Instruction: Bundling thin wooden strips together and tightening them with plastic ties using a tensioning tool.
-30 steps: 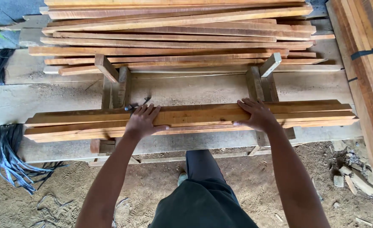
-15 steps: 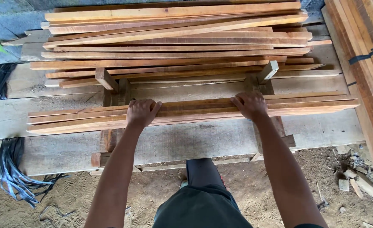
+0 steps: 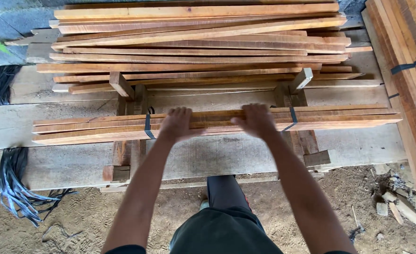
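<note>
Both hands down on a bundle of wooden slats [image 3: 76, 129], close together near its middle. Left hand [image 3: 177, 124] laid over the top of the bundle, fingers spread and slightly bent, palm down, not closed around anything. Right hand [image 3: 256, 120] just beside it to the right, likewise flat on the slats with fingers loosely curved over the far edge; somewhat blurred, so the exact finger contact hard to tell. Bundle lying crosswise in front of the body, stretching well beyond both hands to left and right, bound by a dark strap [image 3: 148, 127] left of the left hand and another dark strap [image 3: 293, 117] right of the right hand. Resting on two wooden supports [image 3: 123, 150] set across a broad pale plank [image 3: 227, 155]. Behind, farther from the body, a large loose stack of slats [image 3: 198, 42]. At the left edge, a heap of black strapping [image 3: 10, 183] on sandy ground [image 3: 76, 221]. At the right, more strapped timber [image 3: 410, 61].
</note>
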